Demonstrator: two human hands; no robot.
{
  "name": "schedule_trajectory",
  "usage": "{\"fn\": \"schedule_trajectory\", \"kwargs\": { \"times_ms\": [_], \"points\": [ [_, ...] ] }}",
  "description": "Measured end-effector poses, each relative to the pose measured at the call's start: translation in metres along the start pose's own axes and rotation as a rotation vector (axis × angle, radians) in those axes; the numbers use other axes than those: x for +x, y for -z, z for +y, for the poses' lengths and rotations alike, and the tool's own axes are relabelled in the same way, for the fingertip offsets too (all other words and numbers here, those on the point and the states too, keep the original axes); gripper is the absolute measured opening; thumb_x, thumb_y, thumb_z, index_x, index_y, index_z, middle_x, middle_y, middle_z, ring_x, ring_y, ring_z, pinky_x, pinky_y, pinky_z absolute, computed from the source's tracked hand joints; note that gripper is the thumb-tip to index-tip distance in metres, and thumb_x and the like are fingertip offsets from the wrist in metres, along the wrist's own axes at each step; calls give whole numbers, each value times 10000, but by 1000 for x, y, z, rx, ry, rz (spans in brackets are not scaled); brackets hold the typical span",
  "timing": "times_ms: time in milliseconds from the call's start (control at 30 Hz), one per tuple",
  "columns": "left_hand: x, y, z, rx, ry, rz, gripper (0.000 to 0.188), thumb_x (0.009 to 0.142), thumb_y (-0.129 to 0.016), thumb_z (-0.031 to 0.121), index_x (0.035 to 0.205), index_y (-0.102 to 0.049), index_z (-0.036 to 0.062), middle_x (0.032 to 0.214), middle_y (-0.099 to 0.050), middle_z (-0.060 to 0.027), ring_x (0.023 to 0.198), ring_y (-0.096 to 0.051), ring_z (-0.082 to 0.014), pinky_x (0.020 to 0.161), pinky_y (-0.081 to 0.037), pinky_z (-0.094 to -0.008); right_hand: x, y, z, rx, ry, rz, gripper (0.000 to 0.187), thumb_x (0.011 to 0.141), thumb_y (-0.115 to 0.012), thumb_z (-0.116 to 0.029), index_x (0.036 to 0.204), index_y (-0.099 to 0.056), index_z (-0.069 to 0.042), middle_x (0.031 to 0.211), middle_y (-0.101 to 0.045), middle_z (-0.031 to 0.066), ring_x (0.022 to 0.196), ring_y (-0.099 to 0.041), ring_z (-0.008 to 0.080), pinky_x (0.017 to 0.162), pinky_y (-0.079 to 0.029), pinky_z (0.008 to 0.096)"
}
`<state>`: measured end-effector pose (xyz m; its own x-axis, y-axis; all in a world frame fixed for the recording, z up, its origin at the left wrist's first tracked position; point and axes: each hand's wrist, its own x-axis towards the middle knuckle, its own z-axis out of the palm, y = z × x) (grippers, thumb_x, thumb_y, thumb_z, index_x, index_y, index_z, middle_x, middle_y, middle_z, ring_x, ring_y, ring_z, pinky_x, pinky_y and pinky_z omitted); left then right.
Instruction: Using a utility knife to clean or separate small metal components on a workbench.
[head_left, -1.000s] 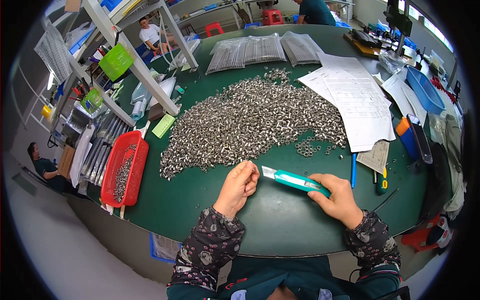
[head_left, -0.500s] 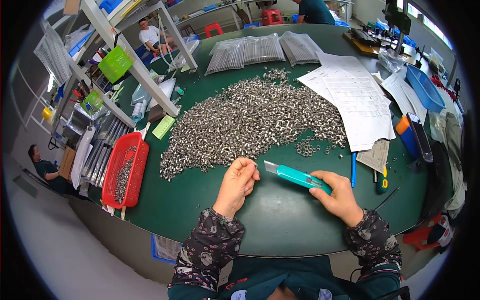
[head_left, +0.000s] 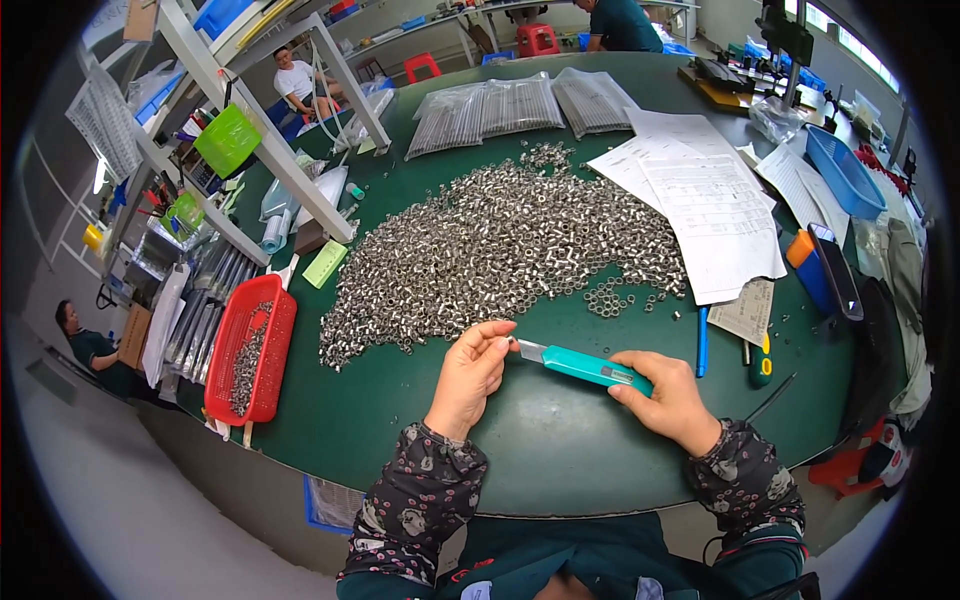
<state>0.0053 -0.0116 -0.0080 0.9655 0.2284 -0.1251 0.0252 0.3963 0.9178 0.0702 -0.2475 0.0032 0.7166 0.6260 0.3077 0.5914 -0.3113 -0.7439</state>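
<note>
My right hand (head_left: pixel 668 398) is closed around a teal utility knife (head_left: pixel 592 369), its blade pointing left. My left hand (head_left: pixel 472 375) pinches a small metal ring (head_left: pixel 513 343) between thumb and forefinger, mostly hidden by the fingers. The tip of the blade meets the ring at the fingertips; whether it is inside the ring or against its edge I cannot tell. Beyond both hands spreads a wide pile of small silvery metal rings (head_left: pixel 480 240) on the green table (head_left: pixel 560 450).
A red basket (head_left: pixel 272 378) with some rings stands at the left, beside a shelf frame (head_left: pixel 290 175). Papers (head_left: pixel 712 225), a blue pen (head_left: pixel 703 340), a screwdriver (head_left: pixel 762 362) and a phone (head_left: pixel 838 275) lie right. Bagged rods (head_left: pixel 520 105) lie at the back. Other people are farther off.
The knife has moved left and slightly down with my right hand. Its blade tip, apart from my left fingertips before, is now at the ring there.
</note>
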Motion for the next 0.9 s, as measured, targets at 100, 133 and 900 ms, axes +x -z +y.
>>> {"fn": "schedule_trajectory", "kwargs": {
  "times_ms": [100,133,900],
  "points": [
    [0,3,-4,1,6,-20,156,843,-504,85,990,-509,32,810,-557,-23,442,-319,13,359,-216,-131,0,1,-1,-2,-5,-10,274,717,-618,-208,933,-584,-44,822,-601,137,722,-580,303,620,-456,351],
    [0,3,-5,-2,-3,-24,154,840,-511,85,983,-515,30,803,-553,-15,446,-319,15,360,-212,-132,0,1,-1,-2,-6,-10,274,717,-618,-208,933,-584,-44,822,-601,137,722,-580,303,620,-456,351],
    [-1,-1,-3,158,-83,43,160,794,-569,42,947,-522,44,756,-538,23,545,-416,5,443,-302,-133,3,6,-6,90,-148,-135,269,729,-601,-215,928,-586,-35,784,-601,146,705,-581,292,620,-445,339]
  ]
}}
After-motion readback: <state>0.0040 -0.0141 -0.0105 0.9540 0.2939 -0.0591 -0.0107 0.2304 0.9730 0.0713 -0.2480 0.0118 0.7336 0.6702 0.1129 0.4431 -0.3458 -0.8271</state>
